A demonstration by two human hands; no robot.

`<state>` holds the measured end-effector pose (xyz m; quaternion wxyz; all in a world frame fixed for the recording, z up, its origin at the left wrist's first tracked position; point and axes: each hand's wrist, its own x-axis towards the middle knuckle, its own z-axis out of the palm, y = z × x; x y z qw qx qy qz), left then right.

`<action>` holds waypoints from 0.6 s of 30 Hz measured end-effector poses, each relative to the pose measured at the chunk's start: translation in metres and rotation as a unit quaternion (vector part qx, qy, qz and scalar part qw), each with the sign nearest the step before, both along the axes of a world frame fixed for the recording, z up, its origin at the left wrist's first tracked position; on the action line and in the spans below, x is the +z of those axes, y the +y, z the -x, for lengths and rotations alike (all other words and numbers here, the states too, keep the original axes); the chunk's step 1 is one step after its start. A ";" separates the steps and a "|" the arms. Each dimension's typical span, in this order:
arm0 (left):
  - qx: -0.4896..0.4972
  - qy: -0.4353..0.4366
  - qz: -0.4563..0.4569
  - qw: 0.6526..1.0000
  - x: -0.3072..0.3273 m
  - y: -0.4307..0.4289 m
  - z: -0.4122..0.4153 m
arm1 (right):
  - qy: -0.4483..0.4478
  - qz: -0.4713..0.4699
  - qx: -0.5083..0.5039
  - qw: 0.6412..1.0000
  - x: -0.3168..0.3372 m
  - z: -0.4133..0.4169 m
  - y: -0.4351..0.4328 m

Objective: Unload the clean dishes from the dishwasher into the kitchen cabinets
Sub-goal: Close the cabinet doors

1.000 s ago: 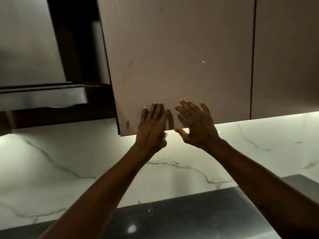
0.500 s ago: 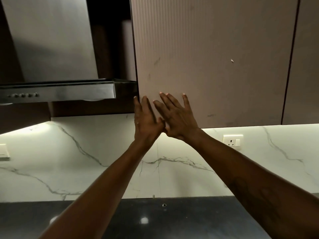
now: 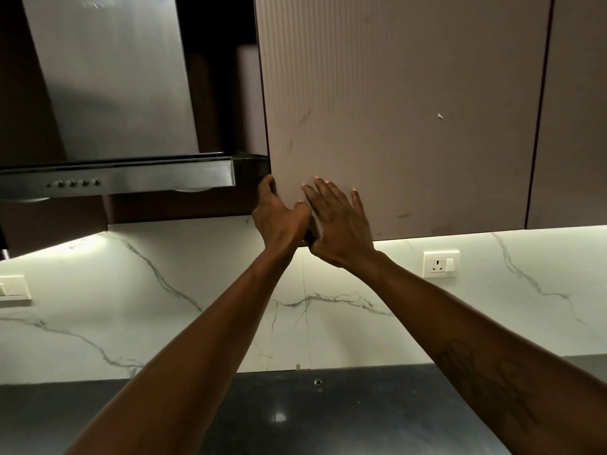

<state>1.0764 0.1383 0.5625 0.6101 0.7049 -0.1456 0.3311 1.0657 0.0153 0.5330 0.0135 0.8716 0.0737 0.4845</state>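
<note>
A ribbed brown upper cabinet door [image 3: 404, 103] fills the upper middle of the head view. My left hand [image 3: 277, 215] is at the door's lower left corner, its fingers curled round the door's left edge. My right hand [image 3: 338, 224] lies flat on the door face just to the right, fingers straight and spread. No dish is in either hand, and no dishwasher is in view.
A steel range hood [image 3: 115, 178] with a row of knobs hangs to the left, close to the door's edge. A second cabinet door [image 3: 574, 110] is at the right. Below are a marble backsplash with a wall socket [image 3: 440, 263] and a dark countertop [image 3: 295, 415].
Both hands slid left along the door towards its left edge. My left fingers went from flat on the face to curled round the edge. The view panned left, bringing the hood in.
</note>
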 end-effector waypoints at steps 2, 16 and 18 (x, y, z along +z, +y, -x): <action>-0.009 0.031 0.029 0.999 0.001 0.008 0.008 | -0.009 -0.024 0.006 1.000 0.000 0.012 0.007; -0.222 0.002 0.011 0.975 0.017 0.082 0.097 | -0.135 -0.123 -0.027 0.983 0.008 0.126 0.067; -0.274 -0.010 0.007 0.962 0.016 0.086 0.109 | -0.149 -0.118 -0.026 0.981 0.008 0.150 0.066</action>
